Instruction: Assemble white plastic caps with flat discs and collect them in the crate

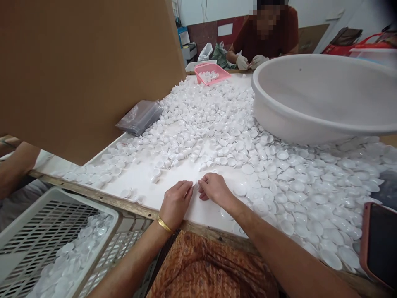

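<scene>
My left hand (pixel 174 203), with a gold bracelet (pixel 165 224) at the wrist, is closed in a pinch over the table's near edge. Facing it, my right hand (pixel 216 189) has thumb and forefinger pressed together and the other fingers curled. The fingertips almost meet; a small whitish bit seems to be between them, too small to name. Around the hands, small white plastic cups (pixel 189 151) lie beyond, and shallow white plastic dishes or lids (pixel 288 198) spread to the right, many glossy and overlapping.
A large white basin (pixel 279 120) stands at the right, a phone (pixel 380 244) at the near right edge. Cardboard (pixel 93 74) rises at the left beside plastic bags (pixel 141 117). A pink scoop (pixel 214 74) lies far back, near a gloved person (pixel 266 37). A slatted crate (pixel 114 219) stands below left.
</scene>
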A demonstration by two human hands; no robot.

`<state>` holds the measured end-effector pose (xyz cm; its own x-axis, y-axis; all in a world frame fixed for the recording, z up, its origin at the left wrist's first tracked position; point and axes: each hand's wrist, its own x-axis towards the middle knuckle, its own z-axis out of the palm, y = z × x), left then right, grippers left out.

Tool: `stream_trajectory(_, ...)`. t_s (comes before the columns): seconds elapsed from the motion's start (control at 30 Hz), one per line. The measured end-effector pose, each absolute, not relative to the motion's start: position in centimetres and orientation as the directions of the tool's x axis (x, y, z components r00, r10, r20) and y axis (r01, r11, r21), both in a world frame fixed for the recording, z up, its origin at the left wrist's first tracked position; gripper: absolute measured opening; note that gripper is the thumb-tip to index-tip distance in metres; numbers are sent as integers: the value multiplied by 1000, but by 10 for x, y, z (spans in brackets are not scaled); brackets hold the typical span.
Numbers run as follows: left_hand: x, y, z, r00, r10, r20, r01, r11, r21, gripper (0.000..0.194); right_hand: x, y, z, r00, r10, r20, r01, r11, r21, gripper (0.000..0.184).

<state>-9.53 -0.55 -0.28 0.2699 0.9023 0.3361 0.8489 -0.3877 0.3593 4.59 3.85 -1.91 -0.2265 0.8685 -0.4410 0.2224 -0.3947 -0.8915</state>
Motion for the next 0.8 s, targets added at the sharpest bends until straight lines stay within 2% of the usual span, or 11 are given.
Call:
stream_trajectory(0.23, -92, -11, -11, 356, 865, 354, 850, -457, 263, 22, 49, 37, -13, -237, 873, -426, 232, -375, -897, 3)
stream_trajectory(0.33, -93, -12, -9, 357, 864, 356, 841, -463, 281, 22, 51, 36, -11, -257, 881, -398, 244, -339, -908, 10)
stream_trajectory(0.53, -100, -6, -9, 357, 864, 354, 836, -465, 292, 22, 51, 34, -20, -310, 920, -242, 438, -87, -895, 13)
stream_trajectory(0.7, -105, 0, -5, 454, 839, 300, 830, -521, 199, 25, 51, 35, -22, -310, 925, -220, 464, -55, -884, 18)
stream_trajectory(0.8, -109, 4, 1, 527, 810, 257, 798, -575, 179, 26, 49, 37, -18, -286, 925, -251, 473, -92, -876, 18)
